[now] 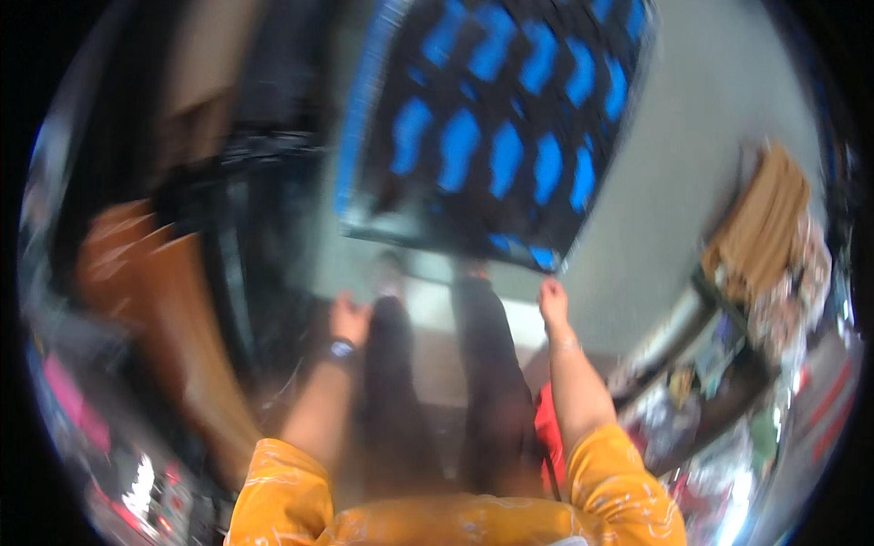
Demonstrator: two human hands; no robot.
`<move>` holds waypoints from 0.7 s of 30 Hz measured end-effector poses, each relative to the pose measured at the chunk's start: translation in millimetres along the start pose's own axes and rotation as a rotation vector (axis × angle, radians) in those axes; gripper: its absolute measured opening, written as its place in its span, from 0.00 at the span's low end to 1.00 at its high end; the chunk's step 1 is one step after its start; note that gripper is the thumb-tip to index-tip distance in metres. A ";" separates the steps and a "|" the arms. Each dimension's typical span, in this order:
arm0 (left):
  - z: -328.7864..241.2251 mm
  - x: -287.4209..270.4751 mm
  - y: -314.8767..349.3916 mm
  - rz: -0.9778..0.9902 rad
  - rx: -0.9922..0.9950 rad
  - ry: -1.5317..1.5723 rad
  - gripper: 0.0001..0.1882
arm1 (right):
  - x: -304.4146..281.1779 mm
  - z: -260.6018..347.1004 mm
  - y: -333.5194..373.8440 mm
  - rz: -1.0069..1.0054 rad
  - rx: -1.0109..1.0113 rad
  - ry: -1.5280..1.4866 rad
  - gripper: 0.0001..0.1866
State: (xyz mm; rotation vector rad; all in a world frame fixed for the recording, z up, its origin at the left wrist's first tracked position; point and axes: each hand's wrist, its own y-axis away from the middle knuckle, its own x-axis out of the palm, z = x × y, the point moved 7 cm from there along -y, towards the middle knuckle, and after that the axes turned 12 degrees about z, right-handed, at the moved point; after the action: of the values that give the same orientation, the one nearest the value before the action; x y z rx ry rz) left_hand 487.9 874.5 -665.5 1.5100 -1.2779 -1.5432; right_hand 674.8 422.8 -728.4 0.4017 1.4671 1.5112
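Observation:
A dark sheet [473, 205] with rows of blue rounded patches and a blue strip along its left edge lies ahead of me on a pale surface. My right hand [552, 302] is closed at the sheet's near right corner, its fingertips appearing to pinch that corner. Blur softens the exact contact. My left hand [349, 320], with a dark watch [340, 348] on its wrist, hangs below the near left corner, apart from the sheet. Its fingers are smeared by motion, and nothing shows in them.
Brown material [150, 264] and black, shiny, bag-like material [250, 200] stand at the left. On the right lies a folded tan cloth [760, 218], with a pale crumpled bundle [792, 282] beside it. Several blurred items fill the lower right. A red thing [548, 432] shows beside my right leg.

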 end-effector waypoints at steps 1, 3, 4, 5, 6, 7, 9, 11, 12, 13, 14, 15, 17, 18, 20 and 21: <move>-8.7 -3.5 49.9 0.057 0.019 0.277 0.26 | 17.0 26.5 25.5 0.123 -0.031 -0.183 0.12; -45.4 -30.1 149.7 0.151 0.180 0.493 0.21 | 39.1 96.8 81.6 0.334 -0.060 -0.239 0.13; -67.9 -56.5 200.3 0.157 0.335 0.497 0.21 | 46.1 140.9 110.8 0.410 -0.103 -0.177 0.14; -80.5 -79.3 253.5 0.215 0.402 0.487 0.20 | 51.1 190.6 141.3 0.481 -0.185 -0.137 0.15; -88.6 -113.4 302.0 0.184 0.505 0.594 0.20 | 54.4 242.1 173.6 0.550 -0.279 -0.161 0.14; -89.0 -146.7 348.3 0.140 0.632 0.695 0.20 | 57.2 292.8 207.6 0.631 -0.381 -0.177 0.14; -53.1 -230.4 425.5 -0.342 0.745 0.543 0.12 | 55.7 388.8 273.6 0.648 -0.563 -0.109 0.15; 30.3 -295.3 459.6 -0.902 0.642 0.792 0.13 | 66.7 469.3 337.5 0.670 -0.754 -0.099 0.13; 80.1 -325.9 461.8 -1.057 0.555 0.769 0.24 | 83.0 500.8 368.7 0.700 -0.837 -0.072 0.13; 130.7 -341.7 462.0 -1.279 0.319 0.709 0.27 | 98.9 522.2 396.7 0.700 -0.904 -0.050 0.12; 177.6 -352.7 456.2 -1.368 0.023 0.611 0.30 | 117.7 535.7 424.3 0.751 -0.947 -0.039 0.11; 217.1 -359.7 439.4 -1.377 -0.148 0.617 0.32 | 143.7 541.8 445.5 0.753 -0.980 0.052 0.12; 275.6 -364.6 392.4 -1.132 -0.387 0.702 0.33 | 200.9 550.6 485.4 0.778 -1.100 0.210 0.13; 288.6 -366.9 379.7 -1.116 -0.404 0.647 0.34 | 229.2 544.6 496.4 0.724 -1.148 0.260 0.16; 305.1 -367.3 358.2 -1.034 -0.412 0.655 0.34 | 274.6 524.4 509.5 0.582 -1.247 0.457 0.28; 311.8 -369.9 356.1 -1.080 -0.384 0.715 0.35 | 286.5 516.0 511.9 0.426 -1.284 0.684 0.33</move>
State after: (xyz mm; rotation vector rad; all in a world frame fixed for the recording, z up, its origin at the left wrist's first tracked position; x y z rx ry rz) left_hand 174.1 1159.1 -239.5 2.2947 0.3197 -1.4118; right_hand 734.7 1043.7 -257.9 -0.6798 0.5570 2.7277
